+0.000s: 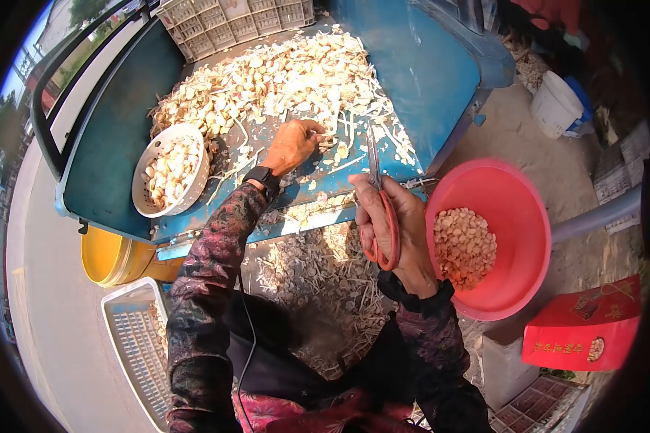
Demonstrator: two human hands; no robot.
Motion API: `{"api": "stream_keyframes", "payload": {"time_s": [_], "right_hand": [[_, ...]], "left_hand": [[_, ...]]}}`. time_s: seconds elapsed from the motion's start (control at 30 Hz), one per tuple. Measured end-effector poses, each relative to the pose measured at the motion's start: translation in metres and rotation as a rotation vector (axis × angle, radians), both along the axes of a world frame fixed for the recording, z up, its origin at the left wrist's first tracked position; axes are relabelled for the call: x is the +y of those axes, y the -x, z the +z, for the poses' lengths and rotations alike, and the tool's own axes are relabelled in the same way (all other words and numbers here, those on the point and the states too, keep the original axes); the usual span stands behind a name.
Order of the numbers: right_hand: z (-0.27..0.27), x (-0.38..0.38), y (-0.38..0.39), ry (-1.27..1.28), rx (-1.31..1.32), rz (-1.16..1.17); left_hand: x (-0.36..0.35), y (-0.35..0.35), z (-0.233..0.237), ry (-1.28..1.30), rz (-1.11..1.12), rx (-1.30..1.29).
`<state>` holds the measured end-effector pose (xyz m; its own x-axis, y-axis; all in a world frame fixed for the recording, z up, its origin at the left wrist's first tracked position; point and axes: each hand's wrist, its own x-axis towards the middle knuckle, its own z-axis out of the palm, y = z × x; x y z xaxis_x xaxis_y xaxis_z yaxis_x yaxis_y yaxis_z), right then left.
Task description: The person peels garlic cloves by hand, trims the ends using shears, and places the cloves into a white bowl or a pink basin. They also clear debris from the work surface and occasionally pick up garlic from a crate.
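Left hand (pixel 294 146) is bunching its fingertips, pinch unclear, beside pale loose garlic (pixel 282 83) lying on the blue metal bed (pixel 440 68); right hand (pixel 412 234) is gripping red-handled steel scissors (pixel 392 224), best keeping blades angled far.

Floral-patterned sleeves (pixel 213 267) are seen with orange-handled scissors (pixel 393 232), a blue bed (pixel 440 79), a pinkish-red tub (pixel 521 242) and a yellow bucket (pixel 100 252).

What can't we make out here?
All head view:
What the left hand pinches, if anything: covered by its own fingers.
White basket, right side: behind the left sleeve.
Beige crate, contents: cut off by top edge.
Small lettering on the red box: too small to read.
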<state>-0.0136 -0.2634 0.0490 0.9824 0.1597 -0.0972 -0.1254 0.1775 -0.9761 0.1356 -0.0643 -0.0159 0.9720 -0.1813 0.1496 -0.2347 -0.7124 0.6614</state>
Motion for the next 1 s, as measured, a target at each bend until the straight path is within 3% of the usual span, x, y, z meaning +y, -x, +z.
{"api": "stream_keyframes", "payload": {"time_s": [0.33, 0.5, 0.57, 0.7, 0.73, 0.77, 0.83, 1.0], "right_hand": [[-0.004, 0.003, 0.000, 0.035, -0.006, 0.023], [-0.010, 0.001, -0.003, 0.107, 0.008, 0.034], [-0.023, 0.003, -0.008, 0.287, -0.181, -0.069], [-0.036, 0.005, -0.011, 0.450, -0.351, -0.142], [-0.035, 0.006, -0.010, 0.426, -0.357, -0.159], [-0.034, 0.006, -0.010, 0.402, -0.363, -0.177], [-0.027, 0.003, -0.011, 0.422, -0.320, -0.156], [-0.027, 0.006, -0.009, 0.441, -0.309, -0.159]], "left_hand": [[-0.003, 0.000, -0.007, -0.169, -0.220, -0.062], [0.012, 0.015, -0.018, -0.302, -0.183, -0.173], [0.014, 0.030, -0.008, -0.001, 0.012, 0.085], [0.024, 0.050, 0.004, -0.085, 0.128, 0.020], [0.035, 0.048, 0.000, -0.107, -0.016, -0.042], [0.037, 0.048, -0.001, -0.108, -0.016, -0.044], [0.035, 0.056, 0.019, 0.163, -0.097, 0.251], [0.013, 0.019, 0.010, -0.127, 0.025, -0.015]]}}
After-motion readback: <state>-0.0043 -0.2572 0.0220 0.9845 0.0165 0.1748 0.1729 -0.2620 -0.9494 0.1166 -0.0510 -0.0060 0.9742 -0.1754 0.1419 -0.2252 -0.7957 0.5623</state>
